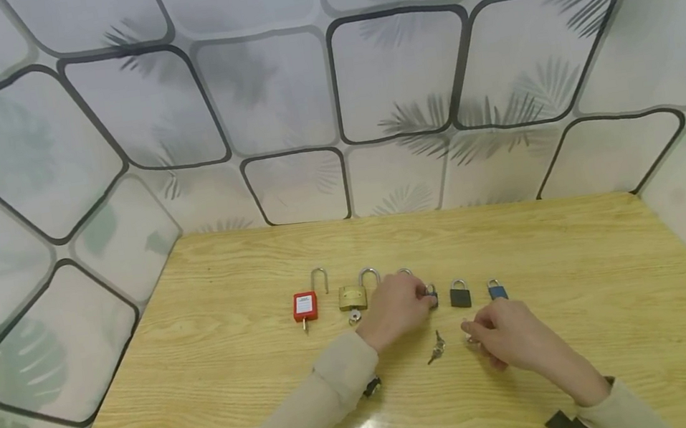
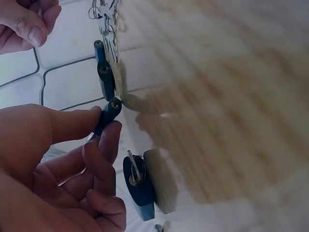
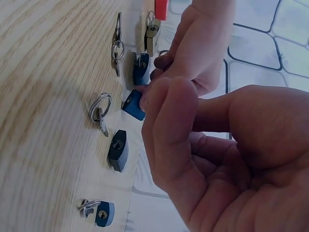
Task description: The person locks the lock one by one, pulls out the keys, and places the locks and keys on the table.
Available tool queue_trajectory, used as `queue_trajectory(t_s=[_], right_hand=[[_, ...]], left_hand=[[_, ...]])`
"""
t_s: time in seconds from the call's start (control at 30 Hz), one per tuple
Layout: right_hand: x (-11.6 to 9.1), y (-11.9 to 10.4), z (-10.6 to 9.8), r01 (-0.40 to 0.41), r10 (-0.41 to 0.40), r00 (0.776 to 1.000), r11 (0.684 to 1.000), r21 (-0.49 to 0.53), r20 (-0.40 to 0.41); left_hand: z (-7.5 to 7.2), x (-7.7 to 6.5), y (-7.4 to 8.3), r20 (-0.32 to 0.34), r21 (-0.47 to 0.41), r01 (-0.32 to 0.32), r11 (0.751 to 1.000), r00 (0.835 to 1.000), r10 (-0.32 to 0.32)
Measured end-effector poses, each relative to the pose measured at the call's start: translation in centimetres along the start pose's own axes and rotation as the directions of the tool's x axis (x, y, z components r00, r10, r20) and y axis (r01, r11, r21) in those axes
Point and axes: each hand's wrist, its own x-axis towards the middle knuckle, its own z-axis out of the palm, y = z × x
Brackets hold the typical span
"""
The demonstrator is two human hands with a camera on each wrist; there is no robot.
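Note:
My left hand [image 1: 396, 306] pinches a small blue padlock [image 2: 109, 116] by its body, between thumb and fingertips, its keyhole facing the left wrist camera. Beside that hand stands a dark blue padlock [image 2: 139, 188] with a key in it; in the head view mostly its shackle shows. My right hand [image 1: 509, 331] hovers over the table with fingers loosely bent and nothing seen between them. Just by its fingertips lies a key ring with keys [image 3: 100, 110]. A black padlock [image 1: 460, 296] and another blue padlock [image 1: 497, 290] are beyond it. Another bunch of keys [image 1: 436, 348] lies between the hands.
To the left are a red padlock [image 1: 305, 306] with its shackle raised and a key below, and a brass padlock [image 1: 352, 298] with a key at its base. More keys [image 3: 88, 208] lie before the rightmost padlock. A patterned curtain [image 1: 293, 184] borders the wooden table [image 1: 227, 374].

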Motion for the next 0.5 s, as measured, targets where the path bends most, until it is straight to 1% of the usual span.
queue_trajectory(t_s=[0.23,0.5], right_hand=[[-0.06,-0.01,0.08,0.015,-0.015,1.0,1.0,-0.007,-0.001],[-0.11,0.0,0.17,0.03,-0.03,1.0,1.0,-0.008,-0.001]], left_hand=[[0.06,0.36,0.58,-0.002,0.075,0.057,0.996,0.998,-0.057],[0.05,0.45,0.91,0.008,0.129,0.066,0.989,0.998,-0.067]])
